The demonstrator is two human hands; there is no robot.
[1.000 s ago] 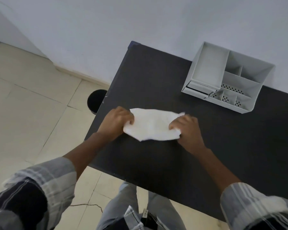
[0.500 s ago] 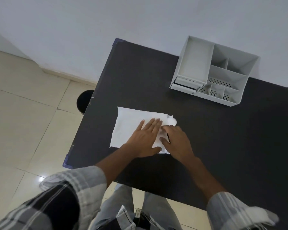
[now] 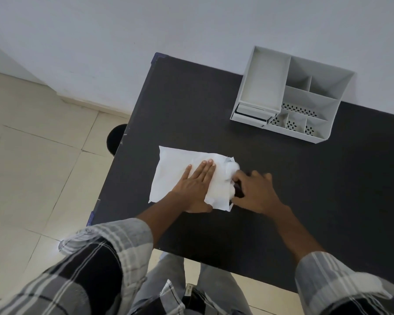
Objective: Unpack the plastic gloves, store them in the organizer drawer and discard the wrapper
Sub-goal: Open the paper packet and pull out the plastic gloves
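A white plastic wrapper (image 3: 171, 171) lies flat on the dark table (image 3: 316, 189). My left hand (image 3: 195, 185) rests palm down on its right half, fingers together and straight. At the wrapper's torn right end my right hand (image 3: 253, 190) pinches a crumpled bit of white plastic, the gloves (image 3: 231, 169), which sticks out of the opening. The grey organizer (image 3: 291, 94) stands at the table's far right, its small drawer (image 3: 251, 112) at the front left corner slightly pulled out.
The table's left edge (image 3: 114, 176) drops to a tiled floor. A round black bin (image 3: 115, 138) stands on the floor beside that edge. A white wall runs behind the table. My legs are under the near edge.
The wrapper was held up between both hands, then laid flat. My left hand now presses it down and my right hand has shifted right at the open end, where white plastic shows.
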